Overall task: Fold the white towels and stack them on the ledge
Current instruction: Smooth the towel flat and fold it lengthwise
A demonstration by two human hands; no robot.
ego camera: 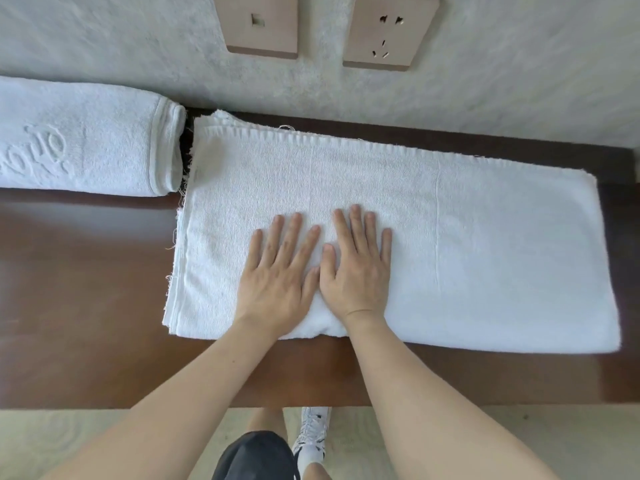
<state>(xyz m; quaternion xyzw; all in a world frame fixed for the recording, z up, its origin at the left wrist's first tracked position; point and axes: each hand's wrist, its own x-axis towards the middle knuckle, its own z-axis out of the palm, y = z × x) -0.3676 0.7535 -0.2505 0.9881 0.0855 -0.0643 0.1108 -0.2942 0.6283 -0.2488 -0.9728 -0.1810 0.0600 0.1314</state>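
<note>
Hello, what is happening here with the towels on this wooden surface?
A person is folding a white towel on the brown wooden ledge. Both hands lie flat on it, side by side near its front edge: the left hand and the right hand, fingers straight, pressing it smooth. The towel is folded into a long strip. Another folded towel lies to the left, against the wall.

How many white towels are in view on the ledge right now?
2. One folded white terry towel lies spread on the dark brown wooden ledge under both flat hands; one embossed folded white towel sits far left by the wall, partly cut off. More may lie beyond the frame.
</note>
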